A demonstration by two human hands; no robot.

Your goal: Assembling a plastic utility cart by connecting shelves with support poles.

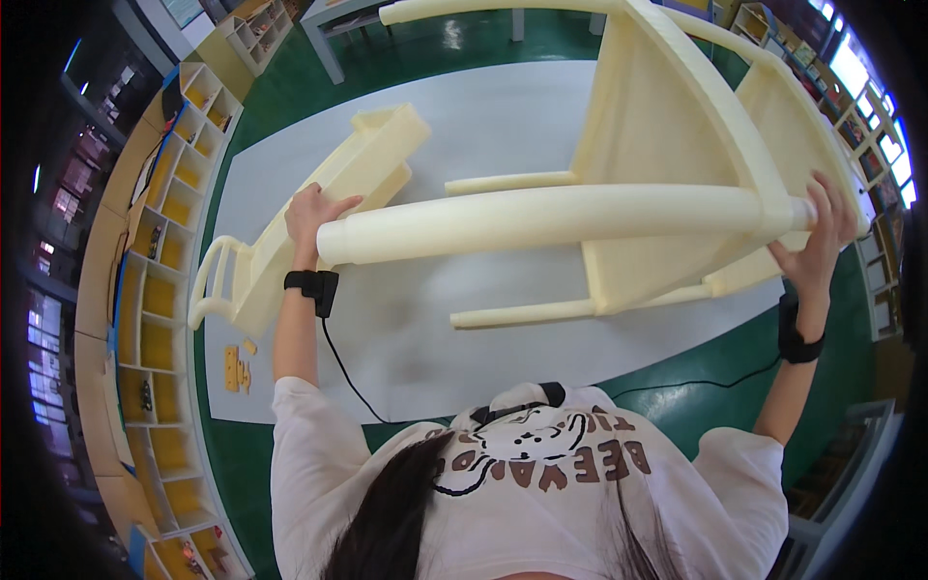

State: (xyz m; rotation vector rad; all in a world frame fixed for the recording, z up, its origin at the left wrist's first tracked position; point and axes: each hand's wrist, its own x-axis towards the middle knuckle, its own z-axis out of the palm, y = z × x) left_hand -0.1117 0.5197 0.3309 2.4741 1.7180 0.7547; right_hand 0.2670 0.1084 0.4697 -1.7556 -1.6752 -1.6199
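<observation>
A large cream plastic frame with flat panels lies on its side, its tubular legs pointing left. Its nearest and thickest tube runs crosswise in front of me. At the tube's left end is my left hand, thumb stretched along the top edge and fingers partly hidden. My right hand curls round the narrower right end, thumb below and fingers above. Close behind my left hand rests a second cream piece, a long channel shape with curved rails at its lower end.
Everything lies on a pale mat over a green floor. Small orange-yellow pieces sit at its left edge. Low shelves line the left side; a white table stands beyond. A black cable trails from my left wristband.
</observation>
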